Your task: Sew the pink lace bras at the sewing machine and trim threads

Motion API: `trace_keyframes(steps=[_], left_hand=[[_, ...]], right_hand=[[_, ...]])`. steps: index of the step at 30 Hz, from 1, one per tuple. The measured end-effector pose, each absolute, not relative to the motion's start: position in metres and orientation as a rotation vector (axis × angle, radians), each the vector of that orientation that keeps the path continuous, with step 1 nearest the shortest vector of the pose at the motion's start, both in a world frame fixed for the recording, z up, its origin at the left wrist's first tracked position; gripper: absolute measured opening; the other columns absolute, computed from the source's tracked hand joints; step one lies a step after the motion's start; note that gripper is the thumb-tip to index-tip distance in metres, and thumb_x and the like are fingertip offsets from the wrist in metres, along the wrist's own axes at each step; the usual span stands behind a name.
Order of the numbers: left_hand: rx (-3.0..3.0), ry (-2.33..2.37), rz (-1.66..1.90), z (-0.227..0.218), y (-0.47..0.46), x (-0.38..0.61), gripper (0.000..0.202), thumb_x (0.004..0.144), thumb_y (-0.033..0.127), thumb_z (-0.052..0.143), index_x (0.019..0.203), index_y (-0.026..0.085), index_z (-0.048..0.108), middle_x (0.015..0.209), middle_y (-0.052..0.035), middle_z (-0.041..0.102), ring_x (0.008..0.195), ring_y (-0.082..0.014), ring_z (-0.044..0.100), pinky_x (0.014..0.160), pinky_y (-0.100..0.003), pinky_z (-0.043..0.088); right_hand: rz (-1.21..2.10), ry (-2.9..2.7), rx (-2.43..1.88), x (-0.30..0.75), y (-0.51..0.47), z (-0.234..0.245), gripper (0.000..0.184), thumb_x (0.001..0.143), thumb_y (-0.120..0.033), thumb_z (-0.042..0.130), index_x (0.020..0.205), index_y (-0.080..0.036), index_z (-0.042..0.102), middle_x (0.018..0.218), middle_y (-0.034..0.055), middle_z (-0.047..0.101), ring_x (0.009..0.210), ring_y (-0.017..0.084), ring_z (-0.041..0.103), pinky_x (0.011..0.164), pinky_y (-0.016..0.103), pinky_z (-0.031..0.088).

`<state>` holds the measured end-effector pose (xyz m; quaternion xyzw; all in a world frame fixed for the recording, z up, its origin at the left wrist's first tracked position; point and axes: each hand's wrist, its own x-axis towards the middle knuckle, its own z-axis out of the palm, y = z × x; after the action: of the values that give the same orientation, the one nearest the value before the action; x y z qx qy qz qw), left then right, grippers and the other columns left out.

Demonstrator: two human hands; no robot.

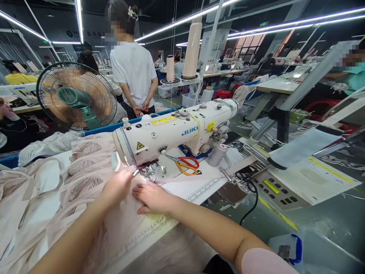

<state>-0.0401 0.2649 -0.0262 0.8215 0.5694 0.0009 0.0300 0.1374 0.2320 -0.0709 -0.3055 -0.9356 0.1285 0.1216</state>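
Head view: needle area hidden behind left hand (116, 189), glare.

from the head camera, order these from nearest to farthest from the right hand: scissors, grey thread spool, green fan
From the right hand:
1. scissors, on the machine bed just beyond it
2. grey thread spool, farther right
3. green fan, far back left

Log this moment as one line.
left hand: on pink fabric | right hand: flat on fabric | at sewing machine needle
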Motion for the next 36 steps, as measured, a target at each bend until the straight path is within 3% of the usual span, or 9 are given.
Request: trace_keyframes(steps=[3, 7, 13, 19, 31, 36], left_hand=[[2.677, 1.411, 0.026, -0.044, 0.238, -0.047, 0.035, 0.088, 0.034, 0.041, 0.113, 0.021, 0.061, 0.125, -0.0063, 0.062, 0.115, -0.0186, 0.057, 0.096, -0.028, 0.046], [2.757, 1.371, 0.170, -0.075, 0.230, -0.055, 0.047, 0.092, 0.033, 0.034, 0.133, 0.012, 0.048, 0.140, -0.0136, 0.049, 0.127, -0.0230, 0.047, 0.106, -0.041, 0.040], [2.779, 1.466, 0.341, -0.091, 0.243, -0.049, 0.045, 0.093, 0.033, 0.034, 0.127, 0.012, 0.054, 0.135, -0.0142, 0.054, 0.125, -0.0282, 0.049, 0.105, -0.047, 0.041], [2.804, 1.526, 0.379, -0.089, 0.246, -0.040, 0.045, 0.094, 0.033, 0.033, 0.123, 0.010, 0.058, 0.130, -0.0160, 0.058, 0.119, -0.0294, 0.052, 0.100, -0.046, 0.044], [2.877, 1.495, 0.400, -0.081, 0.245, -0.038, 0.038, 0.092, 0.030, 0.038, 0.118, 0.013, 0.060, 0.120, -0.0163, 0.062, 0.110, -0.0294, 0.055, 0.095, -0.046, 0.046], [2.893, 1.465, 0.381, -0.078, 0.244, -0.037, 0.039, 0.091, 0.033, 0.041, 0.116, 0.012, 0.062, 0.126, -0.0163, 0.060, 0.110, -0.0305, 0.055, 0.095, -0.047, 0.046]], right_hand=[[0.383, -2.720, -0.872, 0.140, 0.233, -0.074, 0.053, 0.083, -0.044, 0.065, 0.122, -0.010, 0.055, 0.131, 0.0145, 0.057, 0.129, 0.028, 0.045, 0.110, 0.049, 0.032], [0.285, -2.603, -0.870, 0.152, 0.219, -0.082, 0.040, 0.090, -0.032, 0.054, 0.122, -0.009, 0.055, 0.134, 0.0157, 0.054, 0.129, 0.024, 0.046, 0.110, 0.042, 0.034], [0.259, -2.526, -0.915, 0.180, 0.191, -0.090, 0.032, 0.090, -0.025, 0.050, 0.118, -0.011, 0.057, 0.129, 0.0140, 0.058, 0.125, 0.025, 0.050, 0.107, 0.042, 0.039], [0.282, -2.527, -1.009, 0.185, 0.183, -0.097, 0.037, 0.091, -0.029, 0.049, 0.123, -0.013, 0.055, 0.137, 0.0140, 0.052, 0.132, 0.025, 0.041, 0.111, 0.045, 0.034], [0.319, -2.554, -1.026, 0.185, 0.182, -0.096, 0.039, 0.091, -0.033, 0.051, 0.124, -0.013, 0.054, 0.139, 0.0121, 0.051, 0.132, 0.024, 0.042, 0.113, 0.045, 0.030], [0.347, -2.568, -1.018, 0.186, 0.182, -0.094, 0.041, 0.090, -0.035, 0.052, 0.125, -0.014, 0.053, 0.139, 0.0106, 0.051, 0.132, 0.024, 0.042, 0.114, 0.044, 0.028]])
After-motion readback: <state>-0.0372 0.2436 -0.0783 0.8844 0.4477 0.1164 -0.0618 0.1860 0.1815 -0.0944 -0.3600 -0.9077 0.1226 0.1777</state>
